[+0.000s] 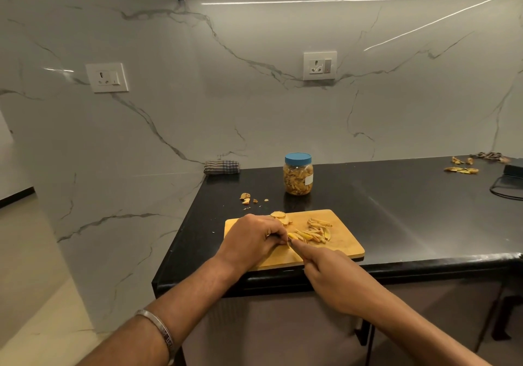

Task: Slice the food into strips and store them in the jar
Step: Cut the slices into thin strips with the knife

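A wooden cutting board [346, 241] lies at the front edge of the black counter. On it my left hand [252, 241] pinches a yellow food piece [293, 236] with its fingertips. My right hand [325, 272] grips a knife [294, 244] whose blade is mostly hidden; its tip meets the food piece. A pile of cut strips [315, 231] lies on the board just right of the fingers, and flat slices [281, 217] rest at the board's far edge. Behind the board stands a clear jar [298, 177] with a blue lid on, filled with strips.
Peel scraps [245, 198] lie left of the jar. A folded checked cloth [221, 167] sits at the back wall. More peelings [462, 167] and a dark device with a cable [512, 176] are at the far right. The counter's left edge drops to the floor.
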